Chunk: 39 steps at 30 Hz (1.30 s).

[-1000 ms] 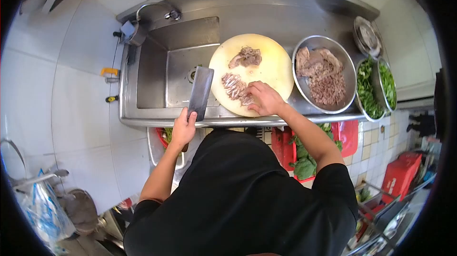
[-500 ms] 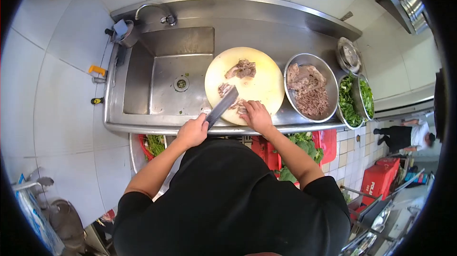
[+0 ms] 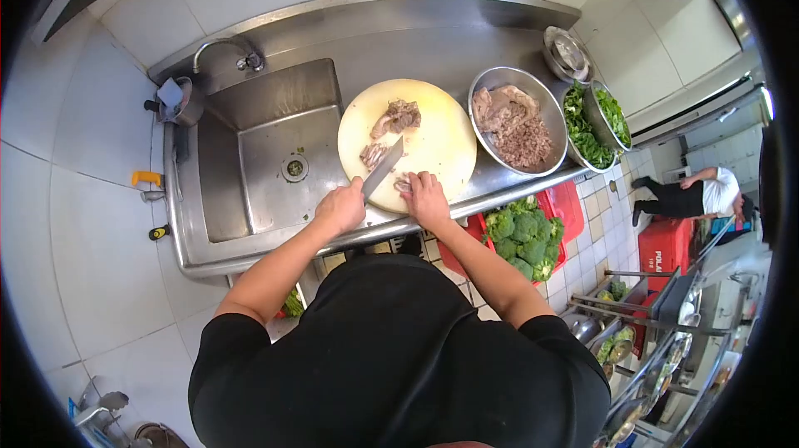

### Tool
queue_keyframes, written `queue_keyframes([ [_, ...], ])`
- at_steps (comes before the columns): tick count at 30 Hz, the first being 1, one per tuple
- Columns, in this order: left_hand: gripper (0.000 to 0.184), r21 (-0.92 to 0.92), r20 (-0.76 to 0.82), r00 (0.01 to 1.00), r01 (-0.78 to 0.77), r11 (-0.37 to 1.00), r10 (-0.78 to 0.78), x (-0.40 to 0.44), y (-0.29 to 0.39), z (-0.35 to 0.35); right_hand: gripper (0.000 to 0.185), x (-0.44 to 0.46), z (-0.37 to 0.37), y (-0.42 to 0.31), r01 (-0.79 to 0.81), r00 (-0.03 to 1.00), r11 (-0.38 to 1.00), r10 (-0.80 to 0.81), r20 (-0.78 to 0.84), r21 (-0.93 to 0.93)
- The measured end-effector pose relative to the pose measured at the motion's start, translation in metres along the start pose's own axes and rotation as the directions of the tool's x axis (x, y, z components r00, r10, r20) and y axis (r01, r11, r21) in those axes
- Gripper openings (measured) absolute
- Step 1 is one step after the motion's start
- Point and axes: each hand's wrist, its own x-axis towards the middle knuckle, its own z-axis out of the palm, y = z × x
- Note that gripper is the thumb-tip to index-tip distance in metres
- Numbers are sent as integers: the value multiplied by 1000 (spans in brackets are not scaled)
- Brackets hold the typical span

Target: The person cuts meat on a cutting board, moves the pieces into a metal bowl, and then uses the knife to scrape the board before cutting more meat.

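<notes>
A round pale cutting board [image 3: 449, 127] lies on the steel counter beside the sink. My left hand [image 3: 341, 208] is closed round the handle of a knife [image 3: 384, 168], whose broad blade slants up and away over the board. Beside the blade's far end is a small heap of cut meat [image 3: 374, 155], and a larger chunk of meat [image 3: 397, 117] rests farther back. My right hand [image 3: 428, 200] is at the board's near right part, its bent fingertips on a small clump of sliced meat [image 3: 403, 185].
Right of the board stands a steel bowl [image 3: 549, 100] of meat, large pieces and chopped bits. Beyond it are bowls of leafy greens [image 3: 587, 136]. The sink [image 3: 275, 198] is to the left. Below the counter sits a red crate [image 3: 568, 213] near broccoli [image 3: 528, 236]. Another person [image 3: 695, 194] is at far right.
The view has turned, so the counter appears tilted and shifted left, with more broccoli showing. My right fingers have gathered meat slices into a small clump. My left hand still holds the knife.
</notes>
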Motion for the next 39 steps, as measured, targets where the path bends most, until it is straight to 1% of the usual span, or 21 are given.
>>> queue_keyframes([
  [1, 27, 4, -6, 1000, -4, 1000, 4, -3, 3, 1, 58, -1, -2, -2, 16, 1000, 1000, -16, 6, 15],
  [2, 27, 11, -11, 1000, -8, 1000, 8, -6, 6, 1, 59, 0, -6, -3, -18, 1000, 1000, 18, 22, 3],
  [5, 26, 34, -14, 1000, 2, 999, -1, -21, 24, -2, 66, 3, -30, -8, -62, 996, 995, 66, 52, -77],
  [6, 26, 37, -22, 1000, -6, 999, 7, -20, 25, 4, 65, 4, -34, -5, -38, 999, 999, 38, 3, -30],
  [8, 29, 73, 10, 1000, 22, 997, -22, -19, 30, 15, 63, 4, -39, 0, 26, 996, 998, -21, -91, 62],
  [11, 32, 96, 12, 999, 49, 994, -51, -12, 35, 22, 52, 14, -30, 16, 45, 994, 927, -79, 76, 372],
  [12, 34, 100, 8, 999, 51, 994, -52, -10, 38, 20, 47, 17, -32, 16, 48, 994, 926, -80, 70, 375],
  [14, 27, 93, -4, 999, 34, 995, -34, -10, 43, 17, 37, 18, -35, 17, 50, 994, 922, -82, 67, 384],
  [17, 25, 78, -20, 999, 51, 996, -50, -20, 59, 10, 26, 24, -36, 20, 69, 997, 893, -75, -6, 445],
  [20, 25, 99, -17, 997, 74, 992, -72, -24, 65, 17, 19, 26, -34, 24, 103, 992, 903, -125, 25, 418],
  [24, 26, 149, 6, 994, 107, 983, -110, -47, 73, 11, 17, 27, -26, 27, 147, 989, 903, -145, -37, 403],
  [27, 27, 207, 57, 985, 146, 967, -161, -52, 73, 10, 17, 26, -18, 29, 167, 986, 902, -155, -62, 397],
  [30, 25, 116, 22, 989, 146, 983, -149, -21, 53, 48, 17, 25, -12, 31, 173, 985, 900, -158, -69, 401],
  [33, 26, 50, -31, 994, 106, 993, -104, 5, 62, 46, 17, 24, -8, 35, 174, 985, 885, -153, -83, 431],
  [36, 26, 94, -16, 994, 107, 990, -106, 14, 71, 36, 15, 22, -13, 39, 175, 984, 855, -128, -127, 488],
  [38, 26, 107, -14, 994, 110, 988, -109, 5, 77, 27, 14, 17, -18, 39, 166, 984, 838, -102, -149, 520],
  [39, 26, 113, -12, 994, 112, 987, -111, -1, 83, 20, 13, 16, -20, 39, 174, 983, 843, -114, -147, 510],
])
